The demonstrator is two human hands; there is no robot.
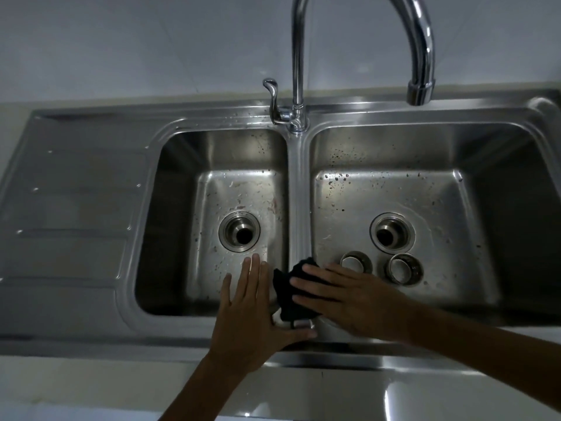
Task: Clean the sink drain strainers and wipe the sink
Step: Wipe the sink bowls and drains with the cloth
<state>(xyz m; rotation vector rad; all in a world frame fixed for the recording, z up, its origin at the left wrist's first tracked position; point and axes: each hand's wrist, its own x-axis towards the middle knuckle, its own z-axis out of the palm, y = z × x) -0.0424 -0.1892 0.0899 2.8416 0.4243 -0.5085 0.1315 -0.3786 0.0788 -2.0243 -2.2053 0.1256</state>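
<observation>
A stainless double sink (299,183) fills the view, both basins speckled with dirt and water drops. Each basin has an uncovered drain hole: the left drain (239,231) and the right drain (392,233). Two round metal strainers (355,262) (404,268) lie side by side on the right basin's floor, just in front of its drain. My right hand (349,302) presses a black cloth (288,291) flat onto the divider between the basins, fingers straight. My left hand (253,305) lies open with spread fingers over the left basin's front right corner, its thumb near the cloth's lower edge.
A tall curved chrome tap (420,50) rises from the back of the divider, its spout over the right basin, with a lever handle (271,92) to its left. A ribbed draining board (76,214) lies left of the basins. Pale countertop edge (334,390) runs along the front.
</observation>
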